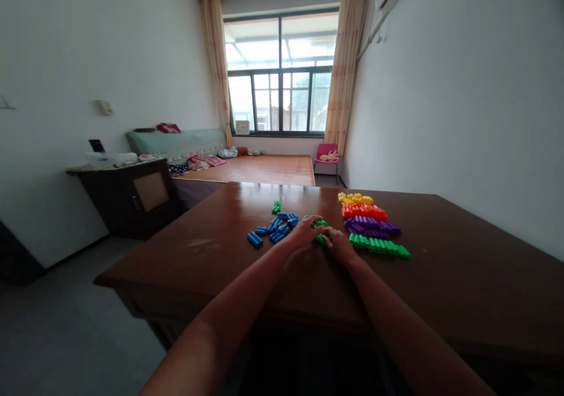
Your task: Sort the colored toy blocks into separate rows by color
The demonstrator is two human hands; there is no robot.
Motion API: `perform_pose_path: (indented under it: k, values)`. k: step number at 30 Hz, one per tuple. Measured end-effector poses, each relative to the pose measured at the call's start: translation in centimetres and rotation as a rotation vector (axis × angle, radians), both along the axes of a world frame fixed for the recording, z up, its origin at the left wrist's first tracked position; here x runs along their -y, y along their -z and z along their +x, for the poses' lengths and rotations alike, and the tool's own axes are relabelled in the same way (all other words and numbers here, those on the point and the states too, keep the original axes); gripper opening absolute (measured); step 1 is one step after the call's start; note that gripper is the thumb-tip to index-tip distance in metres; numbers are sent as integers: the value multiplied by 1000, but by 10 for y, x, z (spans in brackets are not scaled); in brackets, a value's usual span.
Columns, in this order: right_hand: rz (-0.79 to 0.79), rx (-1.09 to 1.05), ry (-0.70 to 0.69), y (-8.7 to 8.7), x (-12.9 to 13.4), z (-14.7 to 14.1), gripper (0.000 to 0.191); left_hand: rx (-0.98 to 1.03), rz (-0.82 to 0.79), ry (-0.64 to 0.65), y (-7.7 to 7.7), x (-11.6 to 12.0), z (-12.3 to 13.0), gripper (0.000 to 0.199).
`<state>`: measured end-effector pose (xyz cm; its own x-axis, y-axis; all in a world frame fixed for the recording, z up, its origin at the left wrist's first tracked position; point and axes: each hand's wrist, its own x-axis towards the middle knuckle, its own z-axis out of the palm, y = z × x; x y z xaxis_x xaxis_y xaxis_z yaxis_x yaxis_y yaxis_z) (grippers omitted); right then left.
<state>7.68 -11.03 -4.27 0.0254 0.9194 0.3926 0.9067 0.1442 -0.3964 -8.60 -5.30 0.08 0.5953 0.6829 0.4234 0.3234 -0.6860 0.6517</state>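
My left hand (305, 230) is over the table with its fingers curled around a small group of green plastic blocks (321, 223). From the other side, my right hand (338, 244) meets it, its fingers closed against the same green pieces. Parts of those pieces are hidden by the fingers. Left of my left hand lies a loose scatter of blue ridged blocks (277, 230). Beyond the blue ones is a small green cluster (276, 207). To the right of my right hand, a long green row (379, 245) lies nearest me, with a purple row (372, 227) behind it.
Farther back on the brown table (449, 267) are an orange-red row (365, 211) and a yellow group (355, 198). Past the table stand a bed (273, 168), a pink chair (326, 153) and a dark cabinet (127, 199). A white wall (476, 102) is to the right.
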Motion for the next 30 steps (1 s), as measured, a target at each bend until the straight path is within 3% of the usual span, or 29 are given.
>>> perform_pose_path:
  k: [3,6,10,14,20,26,30]
  values:
    - [36,-4,-4,1,3,9,16,-36,37,-63,19,2,16,35]
    - [5,-41,-15,-1,5,14,15,-36,54,-122,34,1,17,36]
    - [-23,-16,-9,-4,8,13,15,-15,103,-113,45,3,15,39]
    - [-47,-37,-67,-7,10,16,20,-24,129,-155,46,6,15,39]
    - [-237,-152,-281,-15,20,31,43,-42,139,-211,45,6,14,40]
    - [-234,-147,-265,-31,27,25,38,-32,162,-196,48,5,14,43]
    - [-163,-194,-185,-56,34,56,39,-58,160,-212,45,7,13,44]
